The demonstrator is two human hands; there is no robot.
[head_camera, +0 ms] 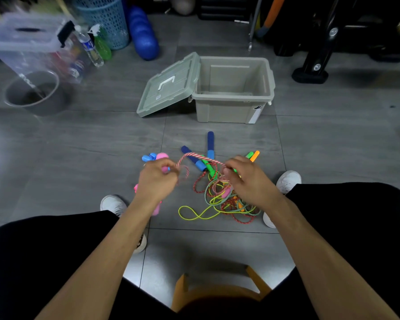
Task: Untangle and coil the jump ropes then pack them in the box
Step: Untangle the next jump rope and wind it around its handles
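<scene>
Head view, left hand (158,181): gripping the pink-and-white rope (194,156).
Right hand (247,179): pinching that rope above the tangle (222,202).
Box (231,109): standing open beyond.

A pink-and-white rope (195,156) arched above the floor, over a tangle (222,202) of yellow, red and green ropes with blue handles (210,144) beside it. Beyond stood the grey-green box (233,109), open, its lid (169,86) leaning against its left side.

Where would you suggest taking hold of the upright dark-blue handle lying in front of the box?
Probably the dark-blue handle at its far foam end, coming from above: that end lies bare on the floor, while its near end runs into the tangle of ropes.
</scene>
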